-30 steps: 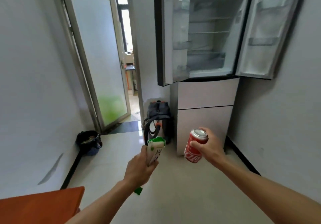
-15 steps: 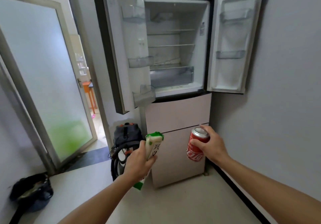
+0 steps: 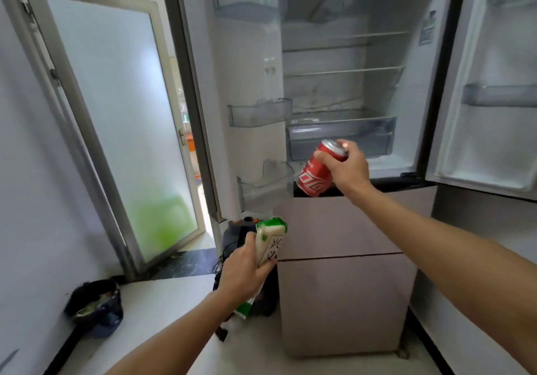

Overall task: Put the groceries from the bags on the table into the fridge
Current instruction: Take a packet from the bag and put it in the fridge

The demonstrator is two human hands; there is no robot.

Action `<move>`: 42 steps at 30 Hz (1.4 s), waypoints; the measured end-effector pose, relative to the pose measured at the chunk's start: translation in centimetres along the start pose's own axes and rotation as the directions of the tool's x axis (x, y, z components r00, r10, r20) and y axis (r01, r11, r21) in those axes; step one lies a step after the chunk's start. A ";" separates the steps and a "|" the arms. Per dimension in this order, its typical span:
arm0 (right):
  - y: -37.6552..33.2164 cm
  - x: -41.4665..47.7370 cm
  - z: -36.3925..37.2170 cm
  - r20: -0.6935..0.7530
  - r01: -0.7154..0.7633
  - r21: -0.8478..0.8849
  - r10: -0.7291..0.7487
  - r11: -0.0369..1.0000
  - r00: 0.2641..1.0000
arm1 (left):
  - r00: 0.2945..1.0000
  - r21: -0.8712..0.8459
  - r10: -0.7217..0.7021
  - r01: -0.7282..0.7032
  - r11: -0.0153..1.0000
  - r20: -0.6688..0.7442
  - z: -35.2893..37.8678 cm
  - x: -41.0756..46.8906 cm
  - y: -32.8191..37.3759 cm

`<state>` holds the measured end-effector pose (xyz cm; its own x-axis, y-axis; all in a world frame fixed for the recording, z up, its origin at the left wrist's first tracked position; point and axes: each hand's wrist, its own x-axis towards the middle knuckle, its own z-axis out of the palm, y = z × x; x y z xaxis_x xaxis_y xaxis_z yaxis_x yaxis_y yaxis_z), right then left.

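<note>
- I am watching the right hand [image 3: 345, 168] gripping the red can [image 3: 318, 175] by its upper part, fingers and thumb curling round just under the silver top.
- The can is tilting. Its long axis is running on a diagonal, the top pointing up and to the right toward the inside of the fridge [image 3: 343, 40] and the base pointing down and to the left.
- The can is hanging in the air at the front lip of the open upper compartment, in front of the clear drawer [image 3: 363, 136] and just beside the lowest door bin [image 3: 266, 184] on the left door.
- The left hand [image 3: 244, 273] is wrapping round the middle of the green-and-white packet [image 3: 268, 243].
- The packet's long axis is standing near upright, leaning a little to the right. Its green top end is pointing up and its lower green end is sticking out beneath the hand.
- The packet is sitting lower than the can and well apart from it, at the left edge of the lower drawer fronts [image 3: 343, 302].
- Both fridge doors are standing open.
- A dark backpack [image 3: 232, 236] is sitting on the floor beside the fridge, behind the left hand. I am also noting a dark bag [image 3: 96, 307] by the left wall.
</note>
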<state>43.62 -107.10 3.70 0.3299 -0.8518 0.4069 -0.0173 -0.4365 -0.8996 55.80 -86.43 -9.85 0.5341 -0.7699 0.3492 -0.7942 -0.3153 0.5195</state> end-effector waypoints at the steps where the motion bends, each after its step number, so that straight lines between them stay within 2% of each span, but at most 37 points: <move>1: -0.2 1.3 0.9 -0.008 0.010 0.019 -0.010 1.000 1.000 | 1.000 0.017 -0.007 0.007 1.000 0.012 0.0 0.4 0.1; 8: 3.5 10.8 10.0 0.182 -0.017 0.058 0.007 0.998 0.983 | 0.987 0.043 -0.151 0.153 0.987 -0.052 1.9 5.1 0.3; 12: 5.8 12.2 13.0 0.313 0.097 -0.113 -0.057 0.989 0.948 | 0.978 0.083 -0.201 0.206 0.975 -0.060 2.2 5.9 -0.3; 16: 7.5 12.3 13.9 0.419 0.299 -0.339 -0.141 0.892 0.897 | 0.979 0.144 -0.198 0.203 0.968 -0.052 2.0 6.3 -0.7; 18: 7.8 12.0 13.6 0.456 0.416 -0.457 -0.194 0.786 0.868 | 0.979 0.142 -0.194 0.200 0.969 -0.056 2.0 6.6 -0.8; 20: 8.3 12.2 12.8 0.442 0.460 -0.547 -0.225 0.700 0.868 | 0.981 0.135 -0.188 0.194 0.972 -0.054 2.0 6.9 -1.0; 22: 8.5 12.6 12.0 0.416 0.417 -0.569 -0.189 0.709 0.889 | 0.986 0.136 -0.163 0.168 0.976 -0.047 2.2 7.1 -1.3; 25: 8.5 13.0 11.4 0.456 0.390 -0.565 -0.119 0.727 0.882 | 0.993 0.115 -0.116 0.119 0.986 -0.036 2.6 7.6 -1.5; 28: 9.1 13.5 10.3 0.502 0.304 -0.480 -0.026 0.823 0.864 | 0.996 0.077 -0.085 0.087 0.993 -0.022 3.7 8.6 -1.0; 31: 10.4 15.0 7.4 0.452 0.173 -0.428 0.044 0.887 0.891 | 0.997 0.022 -0.071 0.071 0.997 0.008 5.4 9.8 0.5; 36: 13.7 21.0 0.6 0.311 0.129 -0.498 0.038 0.858 0.949 | 0.998 -0.055 -0.008 0.011 0.998 0.056 8.7 14.0 4.3; 42: 18.5 29.3 -5.0 0.291 0.188 -0.559 -0.021 0.808 0.957 | 0.996 -0.357 -0.052 0.077 0.931 0.078 12.3 24.2 11.5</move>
<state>48.23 -141.64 -0.23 0.5903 -0.7214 0.3622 -0.4794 -0.6743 -0.5617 56.04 -115.48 -5.05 0.5507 -0.7934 0.2594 -0.5950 -0.1551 0.7887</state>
